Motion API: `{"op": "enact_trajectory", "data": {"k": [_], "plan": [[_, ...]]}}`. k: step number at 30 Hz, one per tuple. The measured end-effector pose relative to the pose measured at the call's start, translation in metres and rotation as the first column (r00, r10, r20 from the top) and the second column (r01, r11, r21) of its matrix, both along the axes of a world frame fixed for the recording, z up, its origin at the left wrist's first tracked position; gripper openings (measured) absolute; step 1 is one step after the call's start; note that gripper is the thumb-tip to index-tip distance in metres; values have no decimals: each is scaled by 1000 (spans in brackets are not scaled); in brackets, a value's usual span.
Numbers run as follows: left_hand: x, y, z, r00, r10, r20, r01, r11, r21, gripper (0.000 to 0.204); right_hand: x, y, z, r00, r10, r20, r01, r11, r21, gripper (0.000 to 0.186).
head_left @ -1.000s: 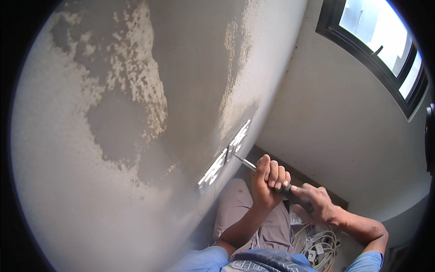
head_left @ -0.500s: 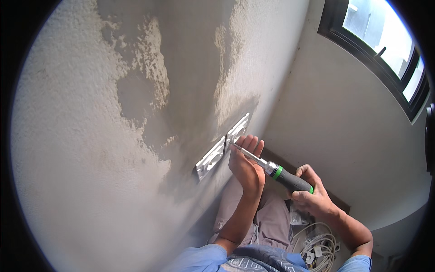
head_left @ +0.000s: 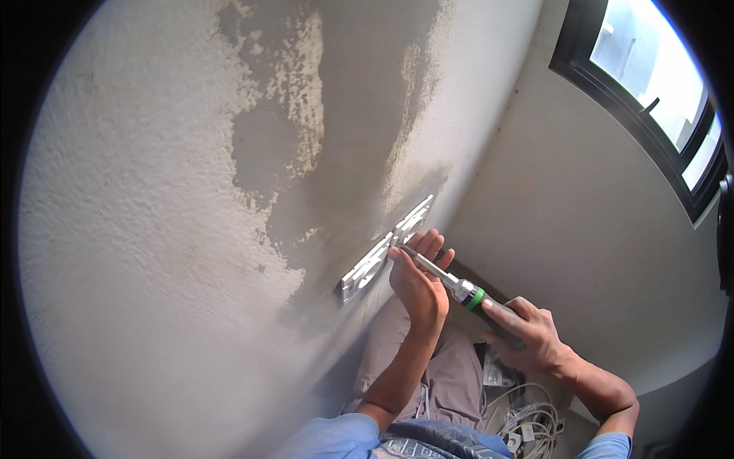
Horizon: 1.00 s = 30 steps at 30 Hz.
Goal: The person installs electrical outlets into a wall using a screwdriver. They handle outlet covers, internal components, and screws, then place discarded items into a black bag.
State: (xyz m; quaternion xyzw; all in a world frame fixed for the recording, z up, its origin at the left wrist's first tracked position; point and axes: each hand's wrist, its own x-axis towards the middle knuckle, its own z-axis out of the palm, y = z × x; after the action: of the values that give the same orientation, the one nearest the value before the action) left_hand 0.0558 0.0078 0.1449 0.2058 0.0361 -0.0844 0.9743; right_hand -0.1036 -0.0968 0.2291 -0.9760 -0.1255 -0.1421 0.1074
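Note:
Two white socket frames [head_left: 367, 271] sit side by side, low in the left wall. A screwdriver [head_left: 435, 270] with a steel shaft and black-green handle slants up to the middle of the pair, its tip near the join. My right hand [head_left: 527, 330] is closed round its handle, thumb along the grip. My left hand [head_left: 419, 279] is palm up beside the shaft, fingers stretched and slightly bent, thumb near the tip at the socket frames; whether it presses on the shaft is hard to tell.
A wall [head_left: 145, 191] with rough, patchy grey plaster fills the left side. A plain wall [head_left: 589, 222] at the right holds a dark-framed window [head_left: 642, 107]. Below are my trousered legs [head_left: 451, 375], a coil of white cable [head_left: 535, 421] and small plastic bags [head_left: 498, 371] on the floor.
My left hand has let go of the screwdriver's handle end and moved up to the sockets, fingers opening. My right hand has shifted its grip, thumb now forward along the handle.

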Motion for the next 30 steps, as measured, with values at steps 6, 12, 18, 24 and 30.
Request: {"op": "enact_trajectory", "data": {"k": [6,12,18,24,30], "plan": [[-1,-10,3,999,39,-6,-40,994,-103,72,-3,5,-27,856,249,-453,499,-170,850,64],[7,-13,-1,995,97,-23,-99,992,-83,71,-5,17,-2,863,175,-474,474,46,879,62],[1,-11,3,998,62,-19,-61,998,27,76,-5,9,-17,1000,-21,0,21,999,-38,71],[5,-12,-3,1000,-15,-12,14,999,-41,78,0,6,-22,908,106,-406,375,229,898,64],[3,-9,3,999,32,-39,-32,999,-6,81,0,10,-7,867,257,-428,476,-168,864,62]]}}
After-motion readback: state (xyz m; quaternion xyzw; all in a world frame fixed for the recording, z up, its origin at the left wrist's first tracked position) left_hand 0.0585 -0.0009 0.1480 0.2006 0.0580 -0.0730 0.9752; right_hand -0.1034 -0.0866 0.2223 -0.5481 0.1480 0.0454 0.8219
